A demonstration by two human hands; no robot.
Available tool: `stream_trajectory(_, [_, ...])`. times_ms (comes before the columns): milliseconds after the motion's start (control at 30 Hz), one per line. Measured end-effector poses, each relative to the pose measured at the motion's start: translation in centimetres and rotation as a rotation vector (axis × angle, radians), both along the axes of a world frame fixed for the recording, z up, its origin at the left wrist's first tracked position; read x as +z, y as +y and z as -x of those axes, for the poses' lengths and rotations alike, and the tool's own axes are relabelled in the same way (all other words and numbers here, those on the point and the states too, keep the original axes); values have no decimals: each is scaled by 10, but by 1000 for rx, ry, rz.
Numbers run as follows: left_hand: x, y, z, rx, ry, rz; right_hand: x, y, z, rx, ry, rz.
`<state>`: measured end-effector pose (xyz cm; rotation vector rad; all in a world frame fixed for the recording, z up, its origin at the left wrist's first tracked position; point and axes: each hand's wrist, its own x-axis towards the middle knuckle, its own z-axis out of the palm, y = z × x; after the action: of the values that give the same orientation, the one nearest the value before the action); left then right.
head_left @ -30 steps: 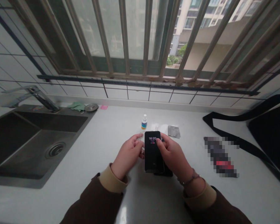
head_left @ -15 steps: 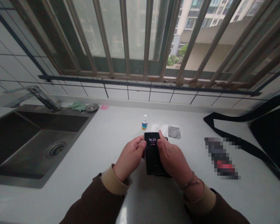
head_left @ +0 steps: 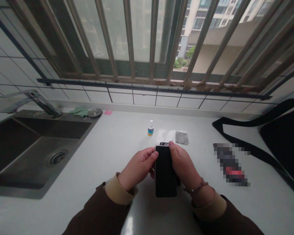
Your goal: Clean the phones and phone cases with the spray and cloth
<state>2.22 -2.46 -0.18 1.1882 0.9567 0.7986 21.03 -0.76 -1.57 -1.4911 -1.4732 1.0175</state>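
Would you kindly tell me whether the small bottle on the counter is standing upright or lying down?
Upright: the white-capped bottle stands on its base on the white countertop.

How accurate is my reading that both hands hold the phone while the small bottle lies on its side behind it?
Not quite: the small bottle stands upright, not on its side, as the head view shows. The left hand and right hand do hold the phone.

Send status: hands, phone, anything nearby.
Left hand, right hand: both gripping black smartphone by its sides. Small bottle, grey cloth on counter beyond it.
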Motion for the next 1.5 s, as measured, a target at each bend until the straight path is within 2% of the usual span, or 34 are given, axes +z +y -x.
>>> stream_trajectory(100, [-3,2,0,95,33,-51,0,-1,1,28,104,38])
stream_trajectory(300, [-1,9,8,554,-149,-133,2,-3,6,156,228,159])
stream_trajectory(367, [2,9,10,636,-172,-166,2,-5,8,179,249,132])
stream_trajectory(600, [3,8,4,637,-232,-151,0,-10,9,159,243,-1])
stream_trajectory(767, [7,5,1,586,-255,-141,1,-9,9,106,145,-57])
stream_trajectory(1033, [13,3,-1,570,-294,-99,1,-6,12,72,305,27])
stream_trajectory(1200, [12,3,-1,589,-295,-109,-1,-6,11,79,296,6])
stream_trajectory(1267, [13,4,0,633,-319,-114,0,-8,10,142,329,31])
stream_trajectory(1333, [15,4,0,672,-368,-98,1,-10,11,271,378,85])
stream_trajectory(1433, [19,4,0,662,-422,-53,1,-13,13,459,371,167])
stream_trajectory(1500, [20,3,-1,641,-434,-36,1,-15,15,494,371,187])
